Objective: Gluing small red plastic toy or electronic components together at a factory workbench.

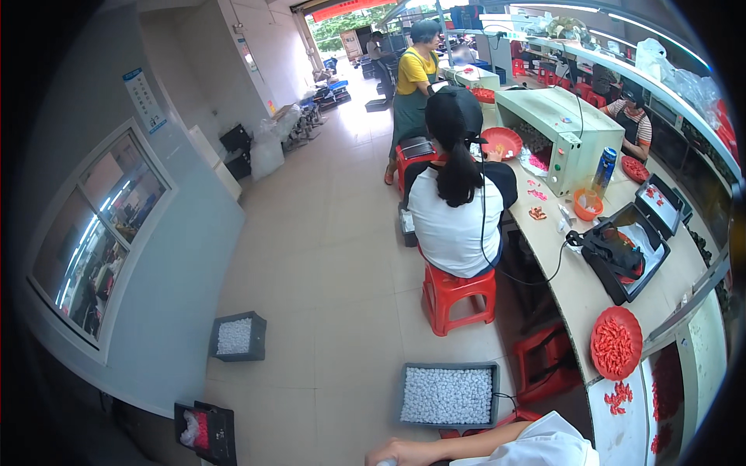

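Observation:
At the bottom edge, my right hand (pixel 399 450) is closed, its bare forearm coming in from a white sleeve (pixel 536 446) at the right. A small whitish bit shows at the fingers, cut off by the frame, so I cannot make out what they hold. My left hand is out of view. Just beyond my right forearm stands a grey bin (pixel 448 366) filled with small white pieces. To the right, a red bowl (pixel 598 349) of small red pieces sits on the long table (pixel 579 307), and a loose pile of red pieces (pixel 618 398) lies near it.
A person (pixel 458 186) sits ahead on a red stool (pixel 460 299); another person (pixel 413 85) stands beyond. A pale green machine (pixel 567 124) and black cases (pixel 626 252) are on the table. Left are a grey bin (pixel 238 336), a black bin (pixel 206 431) and a windowed wall (pixel 179 287).

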`<state>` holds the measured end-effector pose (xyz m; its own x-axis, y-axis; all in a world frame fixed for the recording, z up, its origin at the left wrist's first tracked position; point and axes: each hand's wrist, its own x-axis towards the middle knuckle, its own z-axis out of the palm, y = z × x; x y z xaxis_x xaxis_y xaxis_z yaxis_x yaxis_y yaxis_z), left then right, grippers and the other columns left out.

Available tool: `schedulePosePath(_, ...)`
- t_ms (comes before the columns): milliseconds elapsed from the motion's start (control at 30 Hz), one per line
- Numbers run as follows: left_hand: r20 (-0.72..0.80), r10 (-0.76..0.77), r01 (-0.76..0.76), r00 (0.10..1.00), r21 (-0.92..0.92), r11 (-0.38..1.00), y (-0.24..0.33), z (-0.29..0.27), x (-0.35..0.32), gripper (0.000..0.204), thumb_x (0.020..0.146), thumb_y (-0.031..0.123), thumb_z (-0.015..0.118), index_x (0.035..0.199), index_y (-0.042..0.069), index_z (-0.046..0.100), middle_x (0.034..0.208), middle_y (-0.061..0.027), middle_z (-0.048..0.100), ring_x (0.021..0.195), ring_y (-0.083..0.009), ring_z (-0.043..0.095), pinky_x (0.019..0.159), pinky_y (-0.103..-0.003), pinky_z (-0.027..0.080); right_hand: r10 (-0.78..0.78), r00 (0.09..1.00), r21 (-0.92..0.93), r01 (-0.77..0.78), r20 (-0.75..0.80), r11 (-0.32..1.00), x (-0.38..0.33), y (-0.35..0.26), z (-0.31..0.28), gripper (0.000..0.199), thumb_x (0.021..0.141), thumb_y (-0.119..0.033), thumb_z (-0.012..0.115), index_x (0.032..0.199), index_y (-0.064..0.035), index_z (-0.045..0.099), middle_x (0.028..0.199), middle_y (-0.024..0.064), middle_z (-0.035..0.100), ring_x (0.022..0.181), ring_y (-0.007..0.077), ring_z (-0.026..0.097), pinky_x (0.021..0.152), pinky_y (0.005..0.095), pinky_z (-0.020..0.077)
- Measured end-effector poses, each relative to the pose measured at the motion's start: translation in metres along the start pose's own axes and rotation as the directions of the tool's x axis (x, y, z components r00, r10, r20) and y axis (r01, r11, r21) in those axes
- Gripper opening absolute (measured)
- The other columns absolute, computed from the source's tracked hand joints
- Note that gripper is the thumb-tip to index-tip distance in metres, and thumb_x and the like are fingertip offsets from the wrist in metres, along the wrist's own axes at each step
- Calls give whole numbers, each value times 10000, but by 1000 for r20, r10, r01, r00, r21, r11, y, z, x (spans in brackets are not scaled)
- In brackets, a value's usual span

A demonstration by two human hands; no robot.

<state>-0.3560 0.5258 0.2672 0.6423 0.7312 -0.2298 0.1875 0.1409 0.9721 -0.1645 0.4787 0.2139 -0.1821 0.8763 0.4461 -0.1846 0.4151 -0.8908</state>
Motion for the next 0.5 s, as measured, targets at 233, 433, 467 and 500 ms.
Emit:
schedulePosePath(233,-176,13,-19,984,-35,999,-4,-8,-31,183,737,-25,604,910,-47,550,828,-87,594,767,-155,570,723,-254,457,-1,991,92,-12,134,996,20,6,18,130,763,-84,574,822,19,522,738,98,544,677,236,534,612,311,413)
schedulePosePath(433,-518,21,-59,855,-57,997,-22,-23,-133,183,740,-2,609,910,-43,553,819,-89,589,751,-159,563,715,-268,456,-60,887,165,-19,458,986,48,16,103,142,757,-106,588,806,10,523,712,92,537,654,237,528,595,311,408)
schedulePosePath(467,-581,27,-77,813,-62,995,-23,-21,-153,183,742,1,608,912,-42,554,818,-91,588,749,-162,563,717,-272,456,-89,847,195,-18,524,981,50,17,122,140,754,-108,590,802,6,524,705,91,536,648,239,526,591,312,407)
schedulePosePath(500,-637,27,-91,771,-69,993,-27,-19,-175,184,745,4,606,915,-41,555,817,-93,587,748,-165,563,719,-276,455,-114,806,223,-23,581,975,52,19,141,138,751,-110,593,797,1,525,698,89,535,643,242,525,587,312,407)
